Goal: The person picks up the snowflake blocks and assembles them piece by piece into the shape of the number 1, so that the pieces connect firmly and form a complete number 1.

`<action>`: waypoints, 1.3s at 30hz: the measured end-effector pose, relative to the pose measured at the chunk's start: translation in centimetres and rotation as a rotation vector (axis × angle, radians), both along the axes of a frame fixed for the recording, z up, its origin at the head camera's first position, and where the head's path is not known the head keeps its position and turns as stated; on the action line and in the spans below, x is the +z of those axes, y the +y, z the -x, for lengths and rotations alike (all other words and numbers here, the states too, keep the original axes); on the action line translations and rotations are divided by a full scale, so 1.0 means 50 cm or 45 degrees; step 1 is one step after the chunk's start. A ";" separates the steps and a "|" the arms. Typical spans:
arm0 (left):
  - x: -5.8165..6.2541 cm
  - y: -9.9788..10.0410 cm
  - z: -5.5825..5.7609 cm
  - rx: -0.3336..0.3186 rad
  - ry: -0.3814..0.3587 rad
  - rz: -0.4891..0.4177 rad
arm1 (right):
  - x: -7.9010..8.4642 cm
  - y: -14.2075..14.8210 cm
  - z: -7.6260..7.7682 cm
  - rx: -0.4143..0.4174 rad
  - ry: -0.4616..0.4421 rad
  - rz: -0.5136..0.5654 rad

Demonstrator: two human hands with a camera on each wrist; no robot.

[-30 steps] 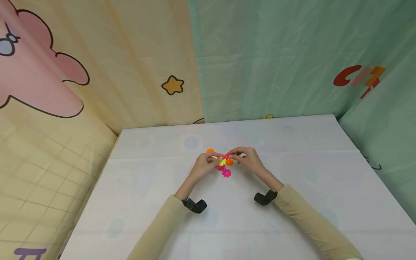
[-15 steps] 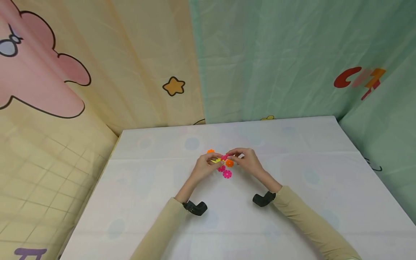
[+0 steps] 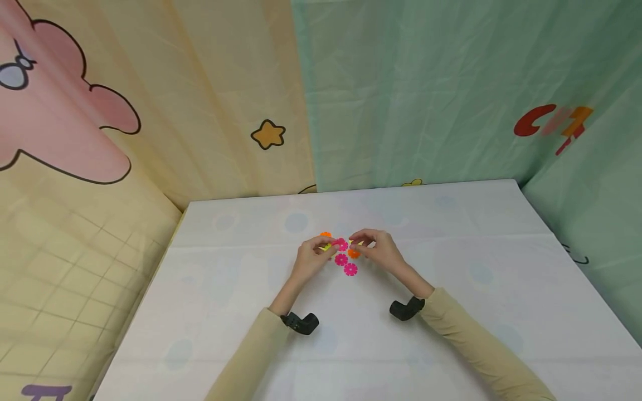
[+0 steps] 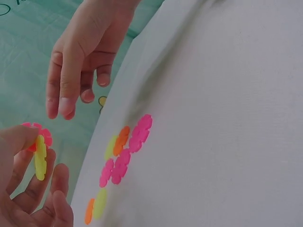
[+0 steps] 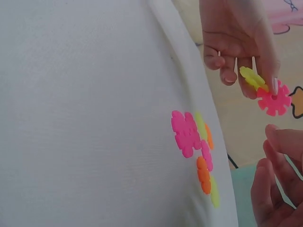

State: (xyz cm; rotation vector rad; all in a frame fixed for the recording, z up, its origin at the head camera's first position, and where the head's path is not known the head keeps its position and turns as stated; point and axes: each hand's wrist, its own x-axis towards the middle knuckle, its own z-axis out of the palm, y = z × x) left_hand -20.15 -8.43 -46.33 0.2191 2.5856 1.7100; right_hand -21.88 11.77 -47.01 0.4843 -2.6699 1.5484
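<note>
My left hand point(image 3: 312, 259) pinches two interlocking notched plastic discs, a pink disc point(image 5: 274, 98) and a yellow disc point(image 4: 40, 158). They are joined at an angle to each other and raised above the table. My right hand point(image 3: 381, 250) is just to the right of them, fingers loosely bent with nothing between thumb and fingertips. In the left wrist view its fingers point(image 4: 66, 90) hang down apart from the pink disc. Below the hands, loose pink discs point(image 3: 350, 269) and an orange disc point(image 3: 354, 253) lie on the table.
The white-covered table point(image 3: 241, 289) bears several loose discs in pink, orange and yellow, including an orange disc point(image 3: 325, 234) behind the left hand. Yellow and green printed curtains point(image 3: 381, 100) stand behind the table. Each wrist wears a black camera point(image 3: 301, 323).
The right hand was on the pink disc with the left; its fingers have come off to the right. The pink disc stays in the left hand, shifted slightly left and turned flatter to the head view.
</note>
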 end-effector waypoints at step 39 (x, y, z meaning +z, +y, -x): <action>-0.009 -0.016 0.006 0.066 0.004 0.002 | -0.017 -0.025 -0.029 0.042 -0.224 -0.561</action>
